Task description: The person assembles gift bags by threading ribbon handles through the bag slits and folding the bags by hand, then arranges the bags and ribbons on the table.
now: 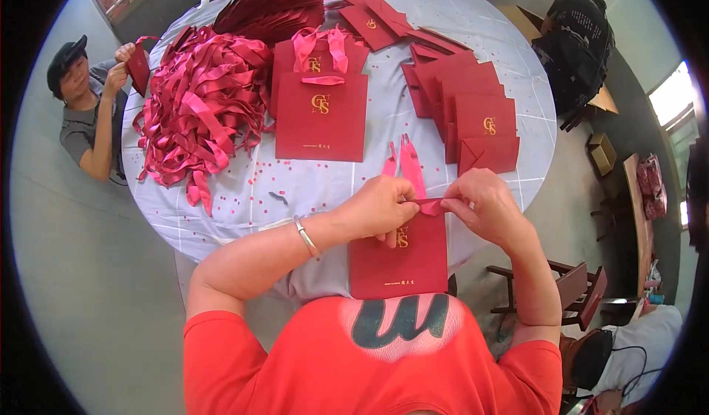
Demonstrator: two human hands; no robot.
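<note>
A red paper gift bag with gold print lies flat at the table's near edge, against my front. My left hand is closed at its top edge, thumb and finger pinching a pink ribbon. From the right, my right hand pinches the same ribbon close to the bag's top right corner. Pink ribbon ends stick up beyond the bag, past my left fingers. My fingers partly cover the gold print and the bag's top edge.
A round table with a pale cloth bears a heap of pink ribbons, red bags with ribbon handles and overlapping flat bags. Red dots are scattered about. At far left another person holds a small red bag.
</note>
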